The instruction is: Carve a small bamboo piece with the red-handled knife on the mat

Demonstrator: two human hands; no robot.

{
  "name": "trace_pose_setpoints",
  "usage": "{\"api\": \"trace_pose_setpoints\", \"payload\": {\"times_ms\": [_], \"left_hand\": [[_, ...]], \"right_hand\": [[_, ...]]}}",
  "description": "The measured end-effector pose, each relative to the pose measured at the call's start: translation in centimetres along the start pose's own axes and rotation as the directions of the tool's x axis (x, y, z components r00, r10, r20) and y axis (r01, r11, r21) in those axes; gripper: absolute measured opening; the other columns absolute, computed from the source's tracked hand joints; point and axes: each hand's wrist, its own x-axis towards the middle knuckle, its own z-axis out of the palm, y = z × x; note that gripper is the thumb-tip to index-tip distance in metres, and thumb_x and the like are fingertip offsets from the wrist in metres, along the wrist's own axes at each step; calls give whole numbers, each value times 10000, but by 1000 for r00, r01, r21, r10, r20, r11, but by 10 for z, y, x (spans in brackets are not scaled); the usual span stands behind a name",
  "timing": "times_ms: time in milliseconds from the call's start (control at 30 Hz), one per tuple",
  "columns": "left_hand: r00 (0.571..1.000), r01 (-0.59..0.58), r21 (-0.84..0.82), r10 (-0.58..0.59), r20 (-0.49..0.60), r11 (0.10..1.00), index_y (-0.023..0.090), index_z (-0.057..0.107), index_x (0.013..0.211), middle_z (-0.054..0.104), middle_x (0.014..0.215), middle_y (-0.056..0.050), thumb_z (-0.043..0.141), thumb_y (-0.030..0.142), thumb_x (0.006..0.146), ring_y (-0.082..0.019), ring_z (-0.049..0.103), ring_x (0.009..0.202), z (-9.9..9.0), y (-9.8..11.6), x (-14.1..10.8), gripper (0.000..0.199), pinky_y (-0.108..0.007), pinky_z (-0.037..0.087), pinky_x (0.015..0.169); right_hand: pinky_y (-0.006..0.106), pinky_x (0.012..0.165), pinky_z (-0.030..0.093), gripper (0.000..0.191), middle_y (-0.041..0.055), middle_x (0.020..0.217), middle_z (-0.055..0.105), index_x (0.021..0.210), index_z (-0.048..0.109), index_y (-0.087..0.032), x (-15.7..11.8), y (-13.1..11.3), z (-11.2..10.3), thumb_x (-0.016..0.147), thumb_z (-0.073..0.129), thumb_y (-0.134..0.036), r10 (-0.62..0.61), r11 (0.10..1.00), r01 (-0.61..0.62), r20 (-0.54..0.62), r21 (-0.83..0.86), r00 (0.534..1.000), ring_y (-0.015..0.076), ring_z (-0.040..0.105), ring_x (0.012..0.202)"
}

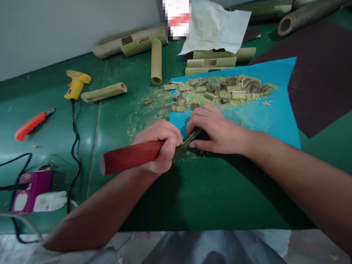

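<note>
In the head view, my left hand [158, 143] is closed round a tool's red wooden handle [132, 157]. The handle's butt points left, and the tool's working end cannot be made out. My right hand [210, 128] grips a greenish bamboo piece [189, 138] over the front edge of a blue sheet [286, 121]. Between the two hands the bamboo shows as a narrow strip; its far part is hidden under my right fingers. Just beyond my right hand, cut bamboo chips and pale shavings [217, 91] lie heaped on the blue sheet.
On the green table [192, 205], a yellow glue gun [78, 81], an orange-handled cutter [33, 124] and a purple power box [34, 190] with cables lie left. Bamboo tubes [156, 62] stand farther back, several notched. White paper [214, 25] and a dark sheet [316, 73] lie behind and right.
</note>
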Motion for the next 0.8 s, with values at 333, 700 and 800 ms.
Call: {"api": "trace_pose_setpoints", "payload": {"times_ms": [333,700,800], "left_hand": [[1000,-5,75,6,-12,997,209,640,680,711,685,8,610,328,971,-118,658,584,0,-3,-1,316,-279,562,590],[1000,-13,17,13,-13,1000,210,629,705,698,672,11,617,302,967,-126,660,596,1,-1,-1,278,-291,557,585],[1000,-10,3,10,-2,1000,207,634,723,701,687,9,621,277,965,-122,664,614,1,-1,0,252,-284,560,600]], "right_hand": [[431,918,353,209,94,1112,648,1046,644,-219,0,-1,-1,943,695,-393,11,1000,-11,3,4,1000,280,519,1046],[432,926,357,212,89,1102,637,1049,638,-215,0,1,1,957,678,-402,-11,1000,11,-6,-7,1000,269,523,1023],[436,928,357,229,92,1098,635,1062,646,-205,0,1,1,955,684,-403,-12,1000,12,-2,-6,1000,272,524,1023]]}}
